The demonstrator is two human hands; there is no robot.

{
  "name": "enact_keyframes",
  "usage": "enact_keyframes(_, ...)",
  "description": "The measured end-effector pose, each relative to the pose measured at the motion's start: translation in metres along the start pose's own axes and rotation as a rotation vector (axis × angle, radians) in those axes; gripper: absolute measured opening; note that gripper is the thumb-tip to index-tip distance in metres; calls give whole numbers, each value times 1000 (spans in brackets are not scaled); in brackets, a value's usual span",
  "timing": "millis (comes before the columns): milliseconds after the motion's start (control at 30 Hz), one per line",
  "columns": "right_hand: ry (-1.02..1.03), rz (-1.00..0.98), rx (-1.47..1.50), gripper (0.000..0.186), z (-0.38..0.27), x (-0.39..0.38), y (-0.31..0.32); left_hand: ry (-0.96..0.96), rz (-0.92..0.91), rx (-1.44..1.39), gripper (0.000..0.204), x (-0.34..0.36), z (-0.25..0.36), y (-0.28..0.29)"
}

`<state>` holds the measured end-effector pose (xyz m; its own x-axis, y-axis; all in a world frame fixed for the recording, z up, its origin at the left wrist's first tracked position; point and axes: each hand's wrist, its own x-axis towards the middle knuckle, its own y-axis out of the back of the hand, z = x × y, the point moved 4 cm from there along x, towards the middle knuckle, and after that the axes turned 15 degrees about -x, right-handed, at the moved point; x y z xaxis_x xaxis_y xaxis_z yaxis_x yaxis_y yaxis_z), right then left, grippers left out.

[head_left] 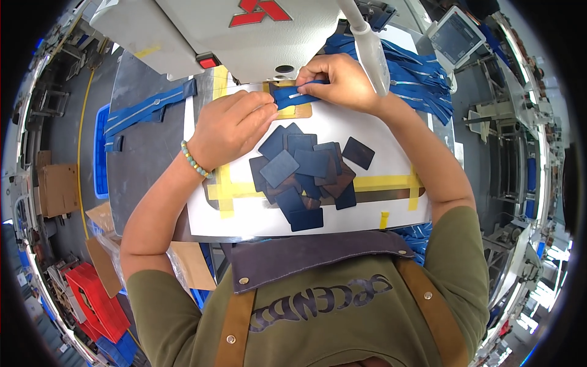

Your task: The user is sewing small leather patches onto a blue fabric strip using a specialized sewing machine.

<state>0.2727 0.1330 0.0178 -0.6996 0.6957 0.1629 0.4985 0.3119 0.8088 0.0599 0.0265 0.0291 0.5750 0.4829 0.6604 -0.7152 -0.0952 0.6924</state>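
White worktable: both hands, left hand and right hand, pinch blue strap.

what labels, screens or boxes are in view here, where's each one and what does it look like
Red emblem: on the white sewing machine head, top centre; angular red shapes.
Screen: upper right, tilted grey control panel with a white frame.
Cardboard box: on the floor at far left; plain brown.
Red crate: lower left floor; ribbed plastic.
Blue bin: left of the table; rectangular plastic.
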Motion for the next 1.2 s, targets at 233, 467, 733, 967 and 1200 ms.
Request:
enact_keyframes(233,-205,-132,-28,13,-4,-4,2,71,-203,52,33,-1,-2,-11)
enact_keyframes(467,-167,-120,-5,12,-2,0,1,137,-250,69,38,0,-4,-16)
enact_keyframes(733,32,274,-222,20,2,2,22,255,-161,-107,35,-3,-9,-20)
enact_keyframes(967,15,115,307,52,22,7,10,294,-239,-57,35,0,-6,-22)
enact_keyframes(1200,-140,-181,912,34,22,-22,33,251,-208,-47,34,0,-5,-21)
